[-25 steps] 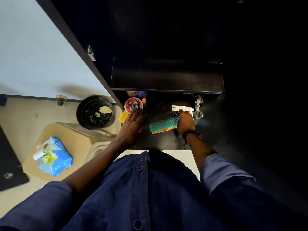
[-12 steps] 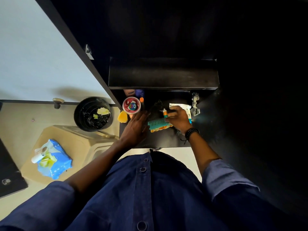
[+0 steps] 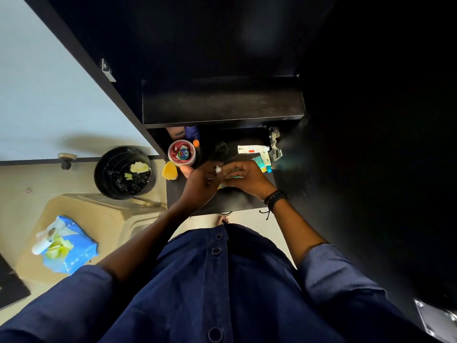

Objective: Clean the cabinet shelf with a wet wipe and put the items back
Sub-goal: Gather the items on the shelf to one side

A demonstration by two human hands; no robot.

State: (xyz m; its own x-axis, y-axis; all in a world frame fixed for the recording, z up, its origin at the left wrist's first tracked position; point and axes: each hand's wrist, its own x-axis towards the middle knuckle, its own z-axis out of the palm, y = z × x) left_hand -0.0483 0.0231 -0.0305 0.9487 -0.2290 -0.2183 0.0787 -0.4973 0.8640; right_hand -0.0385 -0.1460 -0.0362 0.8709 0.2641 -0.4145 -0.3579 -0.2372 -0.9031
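Hands meeting over lower black cabinet shelf (image 3: pixel 237 201). Left hand (image 3: pixel 201 180): fingers curled, tips pinching small white cap-like piece (image 3: pixel 218 169). Right hand (image 3: pixel 248 177): fingers curled round teal plastic comb (image 3: pixel 258 160), bristle end poking out at right. Farther back on same shelf: round red-lidded tub (image 3: pixel 182 153), flat white tube (image 3: pixel 252 149). Blue wet-wipe pack (image 3: pixel 73 247) well apart at left on beige plastic surface (image 3: pixel 111 219), near round black bin (image 3: pixel 123 172).

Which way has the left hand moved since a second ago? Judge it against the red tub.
Yes. The left hand has shifted right, away from the red tub, toward the right hand.
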